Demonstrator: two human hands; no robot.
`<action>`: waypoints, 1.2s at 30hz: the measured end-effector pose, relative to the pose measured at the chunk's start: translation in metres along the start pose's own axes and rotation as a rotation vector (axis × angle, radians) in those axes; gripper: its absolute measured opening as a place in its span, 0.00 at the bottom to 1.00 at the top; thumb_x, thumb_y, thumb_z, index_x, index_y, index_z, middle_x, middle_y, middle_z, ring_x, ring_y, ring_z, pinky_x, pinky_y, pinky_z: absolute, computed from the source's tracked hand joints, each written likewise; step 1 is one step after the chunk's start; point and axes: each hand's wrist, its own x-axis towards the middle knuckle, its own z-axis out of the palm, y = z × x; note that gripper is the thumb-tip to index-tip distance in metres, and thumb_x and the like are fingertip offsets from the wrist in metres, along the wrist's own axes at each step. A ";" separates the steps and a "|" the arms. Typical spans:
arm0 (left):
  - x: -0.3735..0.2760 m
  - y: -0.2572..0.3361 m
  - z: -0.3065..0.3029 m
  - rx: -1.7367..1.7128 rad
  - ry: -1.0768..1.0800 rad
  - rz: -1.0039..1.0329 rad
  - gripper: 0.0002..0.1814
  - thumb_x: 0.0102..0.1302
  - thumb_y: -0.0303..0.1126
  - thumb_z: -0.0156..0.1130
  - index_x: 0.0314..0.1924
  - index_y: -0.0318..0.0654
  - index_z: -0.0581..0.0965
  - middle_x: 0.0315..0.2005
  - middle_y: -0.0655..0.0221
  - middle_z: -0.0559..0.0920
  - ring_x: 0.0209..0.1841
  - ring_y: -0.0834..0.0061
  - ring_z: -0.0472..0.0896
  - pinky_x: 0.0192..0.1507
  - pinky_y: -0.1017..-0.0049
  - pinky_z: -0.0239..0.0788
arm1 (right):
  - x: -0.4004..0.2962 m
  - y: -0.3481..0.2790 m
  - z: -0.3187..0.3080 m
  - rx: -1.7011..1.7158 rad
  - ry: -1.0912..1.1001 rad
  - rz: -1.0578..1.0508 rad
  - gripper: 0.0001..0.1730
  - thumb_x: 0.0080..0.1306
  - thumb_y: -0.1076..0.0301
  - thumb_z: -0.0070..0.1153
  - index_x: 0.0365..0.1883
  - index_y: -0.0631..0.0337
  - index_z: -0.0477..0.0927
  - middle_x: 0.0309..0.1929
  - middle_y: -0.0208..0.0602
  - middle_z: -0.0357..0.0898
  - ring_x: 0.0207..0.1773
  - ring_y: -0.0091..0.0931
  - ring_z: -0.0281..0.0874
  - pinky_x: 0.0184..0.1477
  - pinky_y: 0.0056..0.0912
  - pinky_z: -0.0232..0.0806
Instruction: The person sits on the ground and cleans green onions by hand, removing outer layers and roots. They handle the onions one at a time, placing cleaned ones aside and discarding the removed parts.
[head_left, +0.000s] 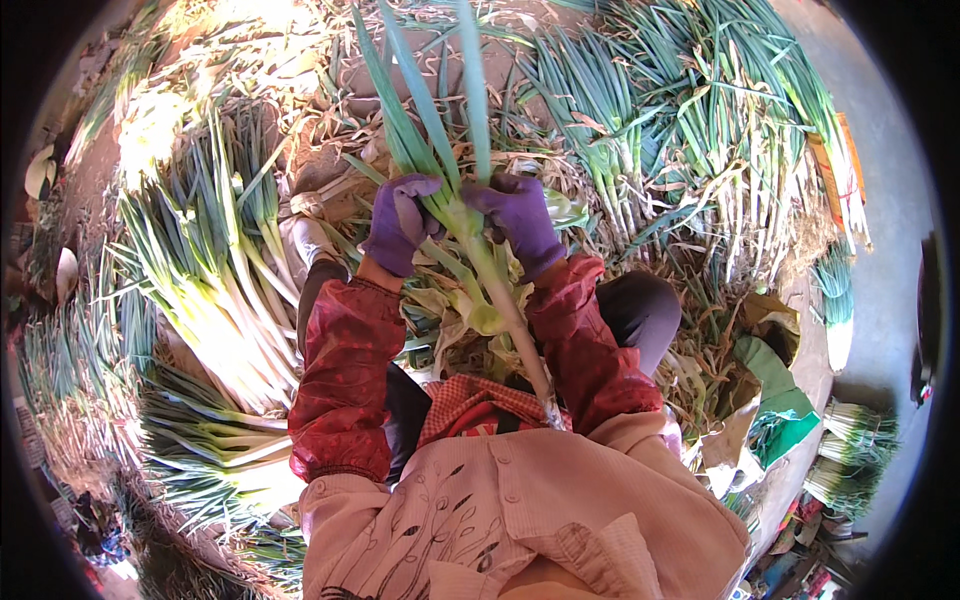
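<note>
A long green onion stalk (504, 300) slants down from my hands towards my lap, its root end resting by my red checked apron. My left hand (403, 221), in a purple glove, grips the green leaves on the left side where they fan out. On the other side of that fork, my right hand (517, 221), gloved alike, pinches a leaf that stands upright and looks blurred. The green leaves (420, 105) reach up past both hands. Pale peeled leaves (484, 315) lie below the hands, between my legs. The fingertips are partly hidden.
Cleaned green onions (225, 322) are heaped at left, with more leafy ones (217, 450) below them. Untrimmed onions with dry roots (735, 202) lie at upper right. A green bag (784, 420) and tied bundles (851, 450) are at lower right. Dry husks (300, 90) cover the ground ahead.
</note>
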 end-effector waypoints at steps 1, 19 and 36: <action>0.000 0.000 -0.002 -0.019 -0.001 -0.001 0.12 0.57 0.38 0.56 0.25 0.36 0.75 0.12 0.66 0.73 0.09 0.73 0.64 0.13 0.74 0.54 | -0.007 0.001 -0.003 0.009 -0.001 0.053 0.10 0.56 0.64 0.62 0.27 0.64 0.81 0.15 0.23 0.69 0.13 0.13 0.59 0.15 0.19 0.49; 0.010 0.035 -0.036 -0.156 -0.085 0.138 0.13 0.60 0.40 0.54 0.27 0.38 0.76 0.09 0.72 0.69 0.08 0.76 0.63 0.13 0.75 0.59 | -0.088 0.019 -0.028 -0.381 -0.051 -0.268 0.27 0.51 0.66 0.68 0.48 0.67 0.75 0.31 0.34 0.79 0.30 0.19 0.73 0.35 0.25 0.68; 0.008 0.038 -0.047 -0.120 0.025 0.175 0.10 0.58 0.37 0.55 0.32 0.39 0.77 0.19 0.69 0.78 0.13 0.78 0.71 0.17 0.80 0.65 | -0.188 0.037 -0.093 -0.832 -0.814 -0.143 0.04 0.53 0.72 0.58 0.26 0.61 0.75 0.21 0.40 0.72 0.25 0.36 0.73 0.29 0.34 0.66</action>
